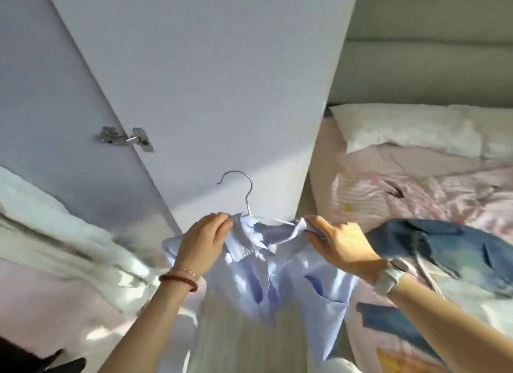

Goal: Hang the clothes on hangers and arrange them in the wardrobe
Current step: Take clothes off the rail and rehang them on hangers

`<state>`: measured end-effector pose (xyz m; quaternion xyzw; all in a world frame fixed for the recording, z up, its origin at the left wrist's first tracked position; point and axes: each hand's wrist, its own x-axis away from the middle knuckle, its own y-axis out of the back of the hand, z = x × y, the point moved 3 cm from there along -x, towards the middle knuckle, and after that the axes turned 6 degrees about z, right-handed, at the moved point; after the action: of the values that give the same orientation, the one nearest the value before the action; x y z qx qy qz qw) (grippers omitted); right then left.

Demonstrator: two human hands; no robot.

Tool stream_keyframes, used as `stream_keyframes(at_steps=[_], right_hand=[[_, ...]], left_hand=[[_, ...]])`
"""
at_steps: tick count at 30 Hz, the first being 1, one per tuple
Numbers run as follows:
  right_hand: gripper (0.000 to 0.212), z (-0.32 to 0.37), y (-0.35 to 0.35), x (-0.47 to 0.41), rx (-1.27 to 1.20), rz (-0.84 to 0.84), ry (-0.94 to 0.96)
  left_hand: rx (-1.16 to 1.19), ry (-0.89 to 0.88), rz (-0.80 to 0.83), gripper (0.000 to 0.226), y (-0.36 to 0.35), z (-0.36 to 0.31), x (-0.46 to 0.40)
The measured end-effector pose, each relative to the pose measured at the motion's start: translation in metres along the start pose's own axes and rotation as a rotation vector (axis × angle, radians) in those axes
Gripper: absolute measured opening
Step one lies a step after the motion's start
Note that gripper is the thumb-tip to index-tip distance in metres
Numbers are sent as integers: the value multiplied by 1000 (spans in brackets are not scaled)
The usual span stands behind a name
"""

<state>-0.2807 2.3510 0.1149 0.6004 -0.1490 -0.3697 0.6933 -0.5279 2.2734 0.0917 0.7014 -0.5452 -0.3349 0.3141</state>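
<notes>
A light blue collared shirt (280, 272) hangs in front of me on a hanger whose metal hook (244, 189) sticks up above the collar. My left hand (202, 242) pinches the left side of the collar. My right hand (341, 242) pinches the right side of the collar at the hanger's shoulder. The hanger's arms are mostly hidden inside the shirt. The open white wardrobe door (205, 81) stands right behind the hook.
A bed (388, 183) on the right carries a white pillow (410, 131), pink striped bedding and blue jeans (444, 250). White clothes (63, 242) hang at the left inside the wardrobe. A metal hinge (127, 139) sits on the door's inner edge.
</notes>
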Motion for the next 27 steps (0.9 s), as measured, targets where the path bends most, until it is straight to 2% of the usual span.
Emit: stream_keyframes(at_steps=[2, 4, 12, 17, 20, 23, 27], right_hand=[[24, -26, 0, 45, -44, -26, -217], [18, -46, 0, 95, -71, -43, -363], [10, -95, 25, 316, -191, -195, -1088], [26, -103, 62, 456, -247, -215, -1383], [29, -106, 90, 536, -205, -306, -1565], [22, -116, 127, 604, 11, -412, -1718], [18, -146, 175, 670, 418, -612, -1812]], left_hand=[[75, -27, 57, 12, -42, -24, 3], [103, -76, 112, 6, -81, -52, 3], [140, -481, 577, 10, -224, -227, 8], [111, -643, 922, 23, -322, -347, 64], [105, -789, 1076, 27, -367, -424, 111], [188, -917, 1097, 24, -401, -507, 152], [309, -1003, 978, 19, -439, -618, 190]])
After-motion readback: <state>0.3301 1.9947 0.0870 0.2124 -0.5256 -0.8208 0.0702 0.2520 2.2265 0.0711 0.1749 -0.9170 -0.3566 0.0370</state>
